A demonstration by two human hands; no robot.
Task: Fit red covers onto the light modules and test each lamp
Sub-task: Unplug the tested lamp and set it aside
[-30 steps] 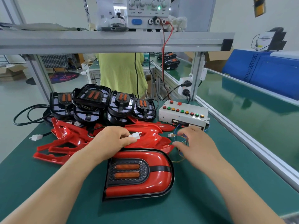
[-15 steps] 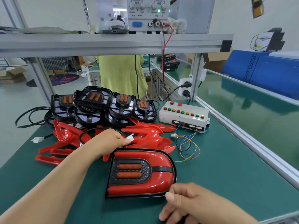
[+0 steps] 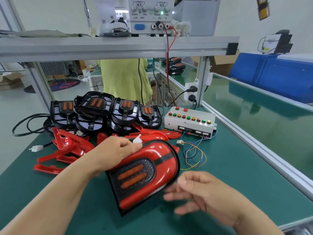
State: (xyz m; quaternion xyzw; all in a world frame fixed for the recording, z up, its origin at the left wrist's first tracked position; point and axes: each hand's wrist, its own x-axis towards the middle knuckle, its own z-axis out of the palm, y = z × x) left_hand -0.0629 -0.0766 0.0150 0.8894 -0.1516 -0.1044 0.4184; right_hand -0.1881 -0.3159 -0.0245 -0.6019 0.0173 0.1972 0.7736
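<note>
An assembled lamp, its red cover around a black centre with two orange strips, is tilted up off the green bench. My left hand grips its upper left edge and also pinches the lamp's white connector. My right hand is blurred at the lamp's lower right rim, fingers nearly straight below the edge. Loose red covers lie to the left. Several bare black light modules are stacked behind them. The white test box with coloured buttons stands at the back right, and its small wired plug lies loose.
A power supply sits on the overhead shelf, with red and black leads hanging down. A person in a yellow-green shirt stands behind the bench. An aluminium rail borders the bench on the right. A loose white plug lies at the left.
The lamp lay flat and is now lifted and tilted in my left hand. My right hand left the test wires, came to the lamp's lower right corner, and now sits under that rim.
</note>
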